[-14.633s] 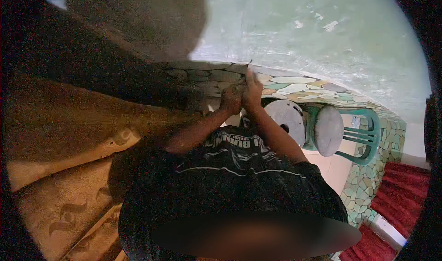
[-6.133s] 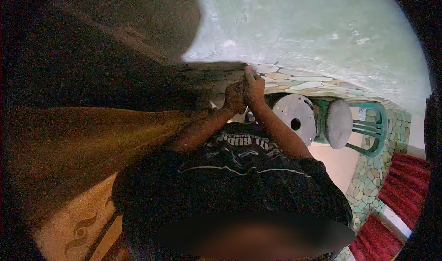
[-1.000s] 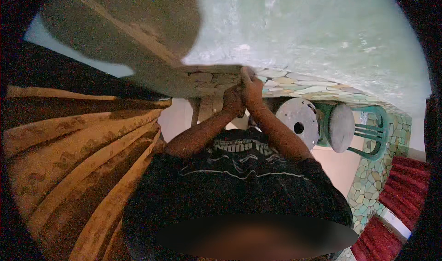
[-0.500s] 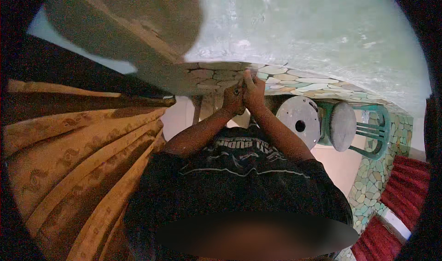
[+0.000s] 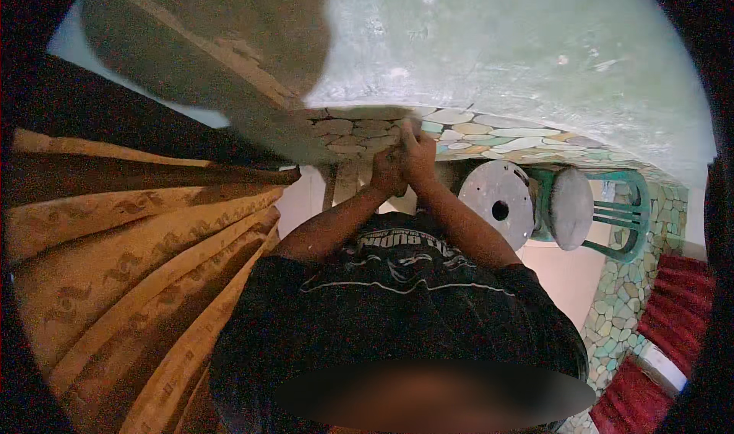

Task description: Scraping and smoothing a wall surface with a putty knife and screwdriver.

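My left hand [image 5: 388,172] and my right hand [image 5: 418,157] are close together in front of the lower wall, touching or nearly so. Both have their fingers closed. The right thumb points up toward the stone-patterned wall [image 5: 348,132]. A small dark part shows between the hands, but what they grip is too dim and hidden to name. My right hand sits slightly higher and farther forward than the left.
An orange patterned curtain [image 5: 130,273] hangs at the left. To the right are a round grey disc with a dark hole [image 5: 489,193], a round grey seat-like piece [image 5: 572,208] and a green plastic chair [image 5: 638,220]. Red cloth [image 5: 677,296] lies at the far right.
Both hands have shifted slightly to the left, and the left hand has turned a little, so the dark spot on it shows less. They stay together.
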{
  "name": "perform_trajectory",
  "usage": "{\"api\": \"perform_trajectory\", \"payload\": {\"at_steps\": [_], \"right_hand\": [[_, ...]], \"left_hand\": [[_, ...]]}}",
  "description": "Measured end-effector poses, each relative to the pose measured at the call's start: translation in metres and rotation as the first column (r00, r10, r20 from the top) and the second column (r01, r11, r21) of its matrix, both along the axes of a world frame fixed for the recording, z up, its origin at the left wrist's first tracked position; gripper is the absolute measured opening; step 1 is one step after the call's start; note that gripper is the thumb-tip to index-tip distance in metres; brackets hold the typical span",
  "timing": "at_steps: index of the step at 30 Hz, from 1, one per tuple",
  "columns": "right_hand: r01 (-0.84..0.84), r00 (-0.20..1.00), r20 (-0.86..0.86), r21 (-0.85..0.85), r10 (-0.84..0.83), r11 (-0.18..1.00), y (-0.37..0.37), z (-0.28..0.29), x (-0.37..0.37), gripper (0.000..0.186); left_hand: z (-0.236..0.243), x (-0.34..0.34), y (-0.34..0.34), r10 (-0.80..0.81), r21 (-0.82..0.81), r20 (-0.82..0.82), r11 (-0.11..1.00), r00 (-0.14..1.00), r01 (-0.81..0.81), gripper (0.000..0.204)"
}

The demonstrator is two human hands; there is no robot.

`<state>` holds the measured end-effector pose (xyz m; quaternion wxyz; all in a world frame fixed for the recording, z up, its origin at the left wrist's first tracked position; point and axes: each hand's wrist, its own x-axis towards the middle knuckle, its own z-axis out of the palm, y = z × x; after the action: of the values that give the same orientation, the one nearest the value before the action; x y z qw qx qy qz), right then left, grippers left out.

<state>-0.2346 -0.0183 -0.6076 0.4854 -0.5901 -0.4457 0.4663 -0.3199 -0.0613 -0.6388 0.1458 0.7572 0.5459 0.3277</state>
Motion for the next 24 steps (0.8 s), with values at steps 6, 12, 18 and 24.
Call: {"api": "perform_trajectory", "payload": {"at_steps": [6,12,18,24], "right_hand": [[-0.047,0.994,-0.087,0.171,0.062,0.984,0.015,0.058,-0.011,0.043],[-0.067,0.997,0.046,0.046,0.064,0.997,-0.004,0.033,-0.003,0.037],[-0.177,0.971,0.186,0.159,0.146,0.971,0.000,0.034,-0.004,0.029],[-0.175,0.915,0.398,0.248,0.065,0.953,0.004,0.006,-0.004,0.028]], "left_hand": [[0.015,-0.013,0.028,0.022,-0.036,0.221,0.999,0.975,-0.014,0.064],[0.008,-0.003,-0.001,-0.016,0.030,0.034,0.999,0.999,0.015,0.054],[0.031,-0.014,0.006,0.015,-0.147,0.156,0.989,0.988,0.008,0.046],[0.013,-0.008,0.008,0.032,-0.038,0.057,0.999,0.998,-0.030,0.039]]}}
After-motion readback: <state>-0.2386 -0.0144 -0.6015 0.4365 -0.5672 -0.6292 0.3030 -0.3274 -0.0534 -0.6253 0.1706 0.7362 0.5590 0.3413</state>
